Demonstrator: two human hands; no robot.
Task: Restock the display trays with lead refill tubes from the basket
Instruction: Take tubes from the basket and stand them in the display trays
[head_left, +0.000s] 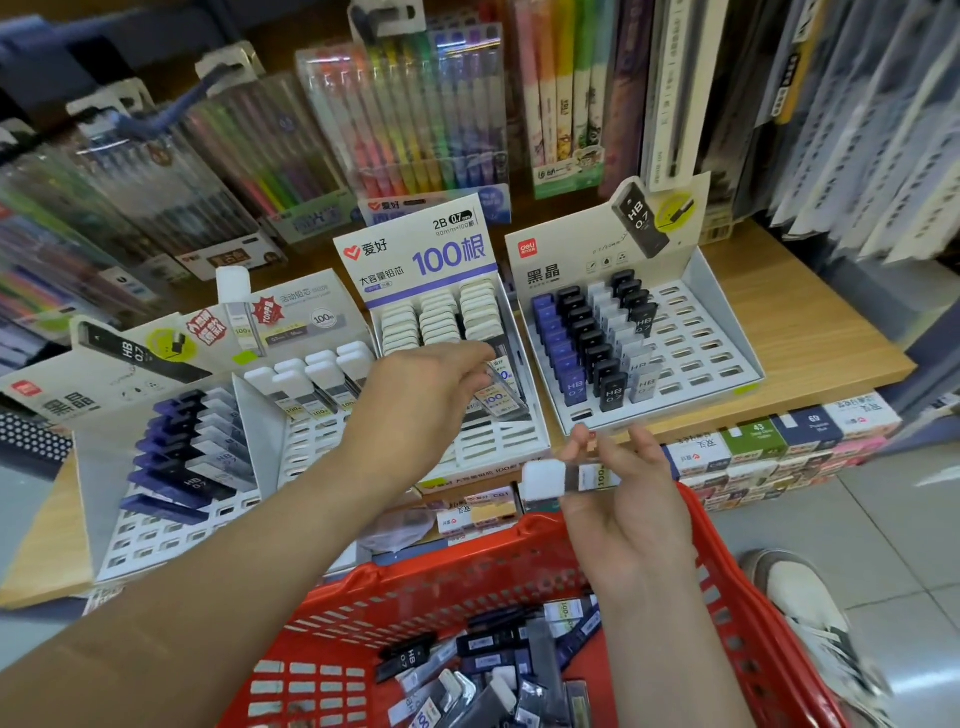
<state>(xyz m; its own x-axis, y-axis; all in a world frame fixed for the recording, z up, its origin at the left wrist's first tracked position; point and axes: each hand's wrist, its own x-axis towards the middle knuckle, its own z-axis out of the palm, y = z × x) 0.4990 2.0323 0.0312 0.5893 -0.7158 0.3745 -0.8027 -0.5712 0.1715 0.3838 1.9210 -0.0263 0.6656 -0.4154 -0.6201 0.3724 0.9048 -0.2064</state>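
Seen from the head, the left hand (431, 395) is pinching a clear lead refill tube (496, 397) over the middle display tray (498, 441), apparently lining it up with a free front slot. The right hand (628, 493) is gripping a white-capped tube (556, 480) above the red basket (727, 551), probably so the next one is ready.

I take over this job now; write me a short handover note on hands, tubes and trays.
Left hand pinches a clear tube at the middle tray.
Right hand holds a white-capped tube above the red basket.
Many loose tubes lie in the basket.
Done: trays partly filled; right tray and far-left tray show many open slots.
To do: seat both held tubes, then empty the basket.
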